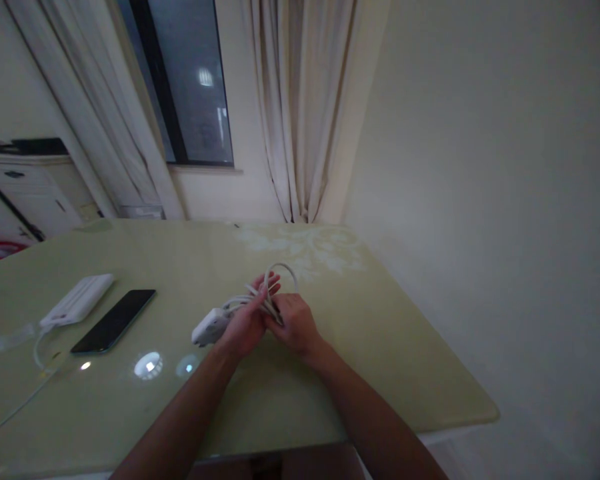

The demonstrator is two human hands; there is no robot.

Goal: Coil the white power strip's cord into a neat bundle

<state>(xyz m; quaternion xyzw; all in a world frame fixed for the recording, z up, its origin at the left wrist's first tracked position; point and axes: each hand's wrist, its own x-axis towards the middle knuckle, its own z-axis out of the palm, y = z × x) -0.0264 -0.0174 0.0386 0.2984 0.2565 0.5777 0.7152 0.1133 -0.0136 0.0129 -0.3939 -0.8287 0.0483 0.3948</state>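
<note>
A white charger block (209,326) with a coiled white cable (279,275) lies at the middle of the pale green table (390,360). My left hand (247,321) is wrapped round the cable loops, fingers curled over them. My right hand (295,323) is beside it, pinching the cable strands where they cross. The cable's loop sticks up behind both hands.
A black phone (115,320) lies flat at the left, and a white power bank (77,301) with its own thin cable (37,353) sits further left. Curtains and a dark window stand behind the table. A white cabinet (25,193) is at the far left. A wall runs along the right.
</note>
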